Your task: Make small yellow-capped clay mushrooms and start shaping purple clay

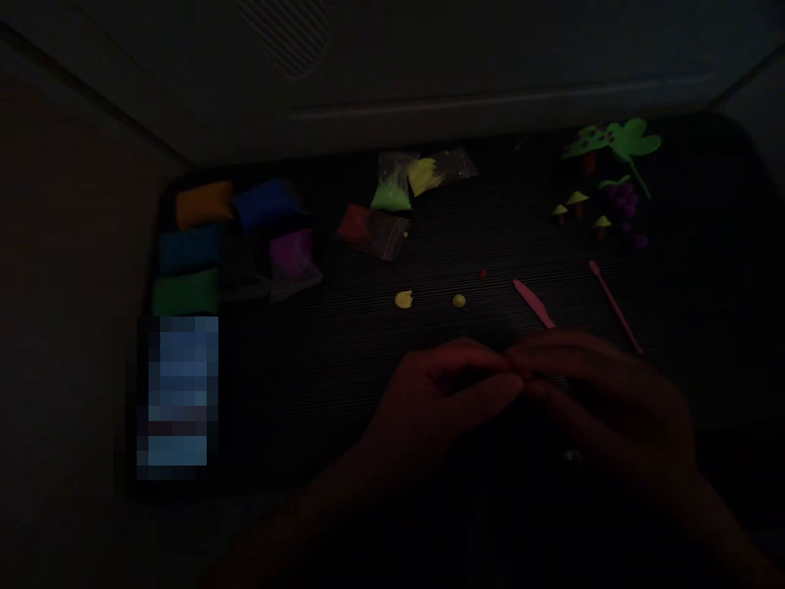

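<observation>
My left hand [450, 384] and my right hand [619, 393] meet fingertip to fingertip above the table's front part. Both are closed in a pinch on a small red piece of modelling clay [526, 374], mostly covered by the fingers. Just beyond them lie a pink plastic knife [532, 302] and a thin pink modelling tool [615, 307]. A tiny red clay bit [482, 274], a yellow clay ball [459, 301] and a flat yellow clay piece with a notched edge [403, 299] rest on the table farther left.
Clay packets, including an orange one [204, 204] and a purple one [293, 254], lie at left above a lit, blurred screen [182, 384]. Opened bags [392, 184] sit at the back. Finished-looking clay mushrooms [577, 203], purple grapes [621, 199] and a green clover [634, 141] stand back right. The light is dim.
</observation>
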`<move>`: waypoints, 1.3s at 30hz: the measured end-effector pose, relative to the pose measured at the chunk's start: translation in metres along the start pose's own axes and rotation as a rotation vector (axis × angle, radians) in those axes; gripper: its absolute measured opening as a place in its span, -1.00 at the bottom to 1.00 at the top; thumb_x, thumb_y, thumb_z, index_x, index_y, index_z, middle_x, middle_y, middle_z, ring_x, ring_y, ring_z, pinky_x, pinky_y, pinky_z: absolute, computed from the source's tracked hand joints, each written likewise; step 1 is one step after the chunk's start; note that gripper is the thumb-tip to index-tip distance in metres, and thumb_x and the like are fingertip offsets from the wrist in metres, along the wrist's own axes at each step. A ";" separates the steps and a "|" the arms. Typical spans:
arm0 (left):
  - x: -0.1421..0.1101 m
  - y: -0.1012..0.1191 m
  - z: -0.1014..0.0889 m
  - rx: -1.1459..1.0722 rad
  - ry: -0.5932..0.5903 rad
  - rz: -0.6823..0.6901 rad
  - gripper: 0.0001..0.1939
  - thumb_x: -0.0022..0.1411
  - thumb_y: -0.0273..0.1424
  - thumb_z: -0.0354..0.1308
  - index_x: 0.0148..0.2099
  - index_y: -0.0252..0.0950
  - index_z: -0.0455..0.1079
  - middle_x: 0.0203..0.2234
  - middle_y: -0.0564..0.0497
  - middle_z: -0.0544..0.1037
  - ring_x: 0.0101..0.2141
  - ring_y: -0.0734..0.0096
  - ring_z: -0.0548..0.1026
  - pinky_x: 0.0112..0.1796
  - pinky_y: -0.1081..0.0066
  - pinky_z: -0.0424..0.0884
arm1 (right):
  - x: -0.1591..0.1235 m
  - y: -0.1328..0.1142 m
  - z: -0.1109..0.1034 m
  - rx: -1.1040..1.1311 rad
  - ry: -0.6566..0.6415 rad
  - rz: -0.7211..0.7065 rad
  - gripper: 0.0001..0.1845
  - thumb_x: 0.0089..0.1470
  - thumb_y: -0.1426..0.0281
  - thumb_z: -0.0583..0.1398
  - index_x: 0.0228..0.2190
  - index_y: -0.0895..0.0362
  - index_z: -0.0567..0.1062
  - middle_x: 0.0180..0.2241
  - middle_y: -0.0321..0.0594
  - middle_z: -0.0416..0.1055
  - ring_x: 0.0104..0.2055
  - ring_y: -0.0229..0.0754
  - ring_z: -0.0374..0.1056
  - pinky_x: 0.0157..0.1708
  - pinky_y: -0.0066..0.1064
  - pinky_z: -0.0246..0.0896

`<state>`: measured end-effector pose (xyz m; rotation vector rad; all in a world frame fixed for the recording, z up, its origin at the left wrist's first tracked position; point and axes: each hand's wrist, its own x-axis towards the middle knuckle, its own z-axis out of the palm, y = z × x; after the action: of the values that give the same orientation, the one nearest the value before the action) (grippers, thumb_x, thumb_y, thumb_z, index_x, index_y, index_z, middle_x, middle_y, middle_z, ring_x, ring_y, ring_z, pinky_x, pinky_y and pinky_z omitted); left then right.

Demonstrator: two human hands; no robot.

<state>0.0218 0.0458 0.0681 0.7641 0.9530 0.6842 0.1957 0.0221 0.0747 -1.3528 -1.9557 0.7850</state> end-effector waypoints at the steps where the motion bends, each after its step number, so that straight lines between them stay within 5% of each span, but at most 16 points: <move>1: 0.000 -0.001 -0.001 -0.021 -0.006 0.007 -0.93 0.03 -0.38 0.23 -0.37 -0.21 0.52 -0.39 0.10 0.55 -0.31 0.46 0.47 -0.25 0.48 0.33 | 0.000 0.000 0.000 0.026 0.017 0.012 -0.72 0.03 0.46 0.18 -0.18 -0.05 0.43 -0.21 -0.30 0.46 -0.20 -0.21 0.41 -0.24 -0.37 0.40; 9: -0.001 -0.004 0.001 -0.152 0.004 -0.097 -0.93 0.00 -0.38 0.25 -0.38 -0.23 0.51 -0.42 0.09 0.57 -0.35 0.44 0.48 -0.29 0.45 0.35 | -0.002 -0.001 0.001 0.070 0.045 0.027 -0.72 0.02 0.48 0.18 -0.20 -0.06 0.44 -0.23 -0.29 0.46 -0.19 -0.19 0.41 -0.26 -0.36 0.40; 18: 0.004 -0.006 0.005 -0.325 0.070 -0.197 -0.94 -0.03 -0.42 0.26 -0.41 -0.27 0.49 -0.45 0.09 0.56 -0.36 0.47 0.47 -0.23 0.43 0.33 | 0.002 0.001 0.010 -0.220 0.127 -0.113 -0.56 -0.03 0.43 0.22 -0.07 0.00 0.32 -0.22 -0.21 0.46 -0.14 -0.11 0.38 -0.20 -0.24 0.36; 39: 0.006 -0.012 0.008 -0.415 0.104 -0.211 -0.93 -0.02 -0.43 0.26 -0.39 -0.29 0.48 -0.47 0.11 0.53 -0.38 0.54 0.43 -0.25 0.48 0.29 | 0.006 0.004 0.014 -0.324 0.157 -0.185 -0.62 -0.06 0.47 0.23 -0.14 0.06 0.36 -0.23 -0.17 0.47 -0.17 -0.08 0.38 -0.24 -0.23 0.31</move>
<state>0.0338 0.0418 0.0589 0.2601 0.9296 0.7105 0.1859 0.0271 0.0634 -1.3421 -2.1064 0.2735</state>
